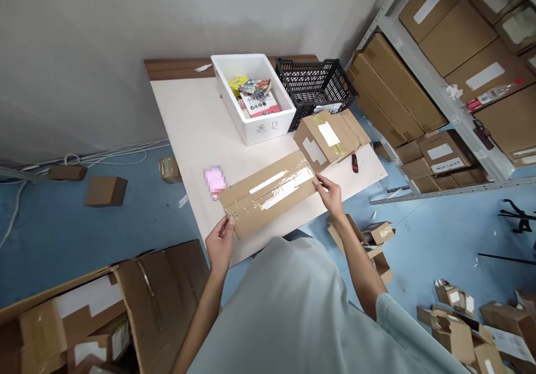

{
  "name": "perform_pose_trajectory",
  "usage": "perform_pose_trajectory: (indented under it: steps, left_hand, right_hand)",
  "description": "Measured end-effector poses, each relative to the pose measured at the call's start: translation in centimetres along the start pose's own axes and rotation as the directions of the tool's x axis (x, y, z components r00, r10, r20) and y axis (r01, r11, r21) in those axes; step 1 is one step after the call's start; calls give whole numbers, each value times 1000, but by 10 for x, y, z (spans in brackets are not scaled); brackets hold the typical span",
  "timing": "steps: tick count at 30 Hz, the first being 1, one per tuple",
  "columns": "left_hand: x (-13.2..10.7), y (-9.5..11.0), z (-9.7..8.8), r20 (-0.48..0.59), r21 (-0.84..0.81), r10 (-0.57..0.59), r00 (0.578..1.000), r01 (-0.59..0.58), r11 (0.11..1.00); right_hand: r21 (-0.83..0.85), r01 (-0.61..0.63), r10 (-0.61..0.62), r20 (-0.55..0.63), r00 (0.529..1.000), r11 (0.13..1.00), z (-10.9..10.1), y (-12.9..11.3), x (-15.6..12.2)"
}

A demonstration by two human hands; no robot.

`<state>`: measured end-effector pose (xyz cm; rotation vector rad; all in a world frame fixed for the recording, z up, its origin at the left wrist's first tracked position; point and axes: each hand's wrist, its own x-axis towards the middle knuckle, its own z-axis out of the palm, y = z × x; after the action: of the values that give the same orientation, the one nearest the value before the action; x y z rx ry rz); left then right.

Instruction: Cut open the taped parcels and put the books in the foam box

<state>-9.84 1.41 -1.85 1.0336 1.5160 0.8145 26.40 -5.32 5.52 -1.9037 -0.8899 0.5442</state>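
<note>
- Cardboard box [268, 195], flattened and taped, lies slantwise at the centre of the frame, on the near edge of the white table [192, 123].
- Left hand [220, 243] pinches its lower-left corner.
- Right hand [330, 192] clasps its right end, fingers curled over the edge.
- Above it sit a white foam bin [268, 125] of books [257, 97], a black crate [318, 86] and a smaller taped box [330, 137].

Left hand [220, 241]: grips the left end of the flat cardboard [255, 209].
Right hand [330, 193]: pinches its right end.
Table [196, 128]: bears the cardboard, a white bin [268, 128], a black crate [318, 86], a taped box [347, 131].
</note>
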Motion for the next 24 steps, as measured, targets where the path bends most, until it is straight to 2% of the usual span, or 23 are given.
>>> perform_pose_trajectory:
  steps: [4, 9, 13, 16, 18, 19, 22, 24]
  left_hand:
    - [-7, 21, 30, 35, 7, 40, 999, -40, 999]
    - [-9, 34, 57, -94, 101, 47, 995, -37, 994]
    - [-5, 42, 69, -168, 241, 24, 986, 17, 970]
    - [-11, 68, 94, -358, 358, 69, 931, 68, 931]
    - [-23, 96, 129, -418, 385, 147, 897, 28, 923]
    - [-30, 111, 153, -401, 361, 172, 900, -18, 932]
    - [-40, 147, 247, -196, 245, 177, 965, -127, 961]
    - [-32, 157, 318, -10, 193, 174, 985, -169, 967]
  right_hand:
    - [81, -94, 92, 29, 995, 992, -14, 34, 25]
    - [143, -138, 119, 136, 984, 980, -23, 67, 57]
    - [155, -63, 15, 298, 954, 986, -34, 87, 86]
    - [163, 81, -138, 377, 916, 983, -58, 101, 123]
    - [136, 177, -212, 309, 927, 975, -85, 115, 161]
    - [103, 208, -228, 248, 942, 973, -103, 124, 185]
    - [-51, 224, -220, 64, 973, 973, -160, 155, 265]
    - [-155, 156, -161, -16, 987, 975, -196, 179, 317]
